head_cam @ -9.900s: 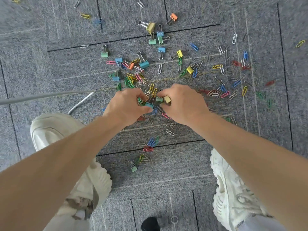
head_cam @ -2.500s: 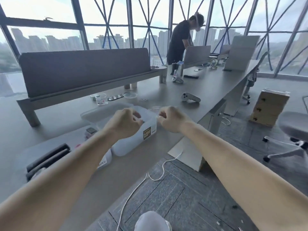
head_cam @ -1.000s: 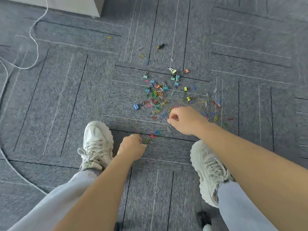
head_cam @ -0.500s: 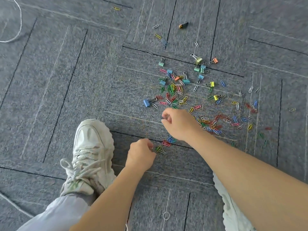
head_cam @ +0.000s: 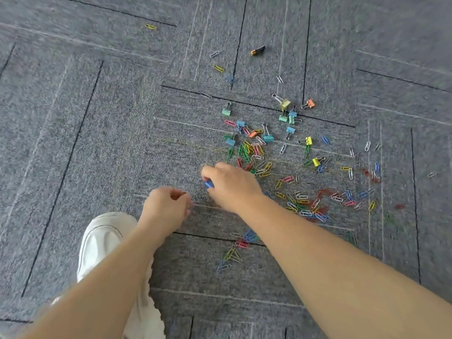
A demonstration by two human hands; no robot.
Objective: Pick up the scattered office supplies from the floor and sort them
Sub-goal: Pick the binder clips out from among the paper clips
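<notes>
**A:** Paper clips (head_cam: 300,203) lie loose all over the carpet (head_cam: 110,130), mostly beyond the shoe (head_cam: 105,241) and off to its right. Where are the hands?

**B:** The right hand (head_cam: 232,185) is just past the shoe's toe and to its right. It is knuckles up, with thumb and fingers pinching a blue clip (head_cam: 209,184) low at the carpet.

**A:** Why pinch instead of scoop?

**B:** My guess is that a blocky binder clip comes away cleanly between fingertips. Taking one kind at a time would also make the sorting easier.

**A:** And the other hand?

**B:** The left hand (head_cam: 166,209) hangs just beyond the shoe's toe, fingers curled into a loose fist. I cannot tell whether anything is inside. It may be serving as a pouch, which would keep the right hand free to pick.

**A:** How much is left?

**B:** Nearly all of it, I'd say. The binder clips (head_cam: 267,138) sit farther from the shoe, and paper clips spread between them and the shoe.
</notes>
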